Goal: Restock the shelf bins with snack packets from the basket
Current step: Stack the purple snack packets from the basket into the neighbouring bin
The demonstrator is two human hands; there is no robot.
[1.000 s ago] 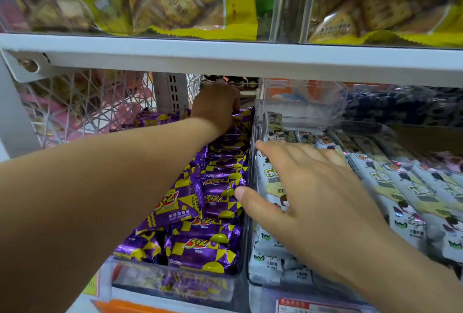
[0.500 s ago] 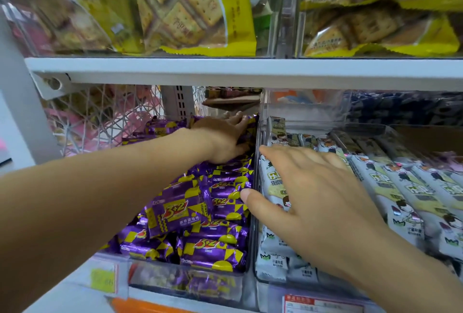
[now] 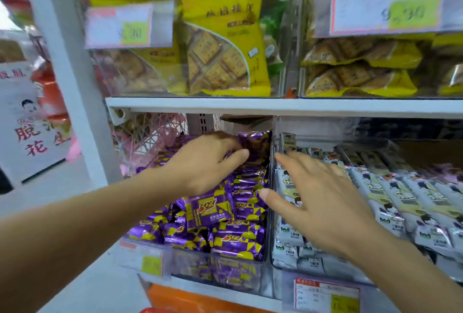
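Gripping a purple packet [image 3: 255,142] between curled fingers and thumb, the left hand [image 3: 205,162] sits deep in the purple bin [image 3: 190,265]. The packet stands at the bin's rear, at 1 o'clock from the hand, and blur softens the grip. Loose purple packets [image 3: 213,212] fill the bin, heaped to its clear front lip at 6 o'clock.

The right hand [image 3: 323,202] is flat, with straight, spread fingers, and holds nothing. It lies over the white packets [image 3: 390,202], which are laid in rows in the white bin [image 3: 283,266] at 3 o'clock. Its thumb tip lies at the clear wall [image 3: 271,237] that runs front to back between the two bins and the two hands.

The shelf edge [image 3: 275,107] crosses at 12 o'clock above both hands. It leaves only a low slot over the packets at the rear, with more room toward the front. A mesh [image 3: 140,137] closes the purple bin's 9 o'clock side, and a white post [image 3: 62,74] stands beyond it. Yellow bags [image 3: 225,49] sit on the shelf above.
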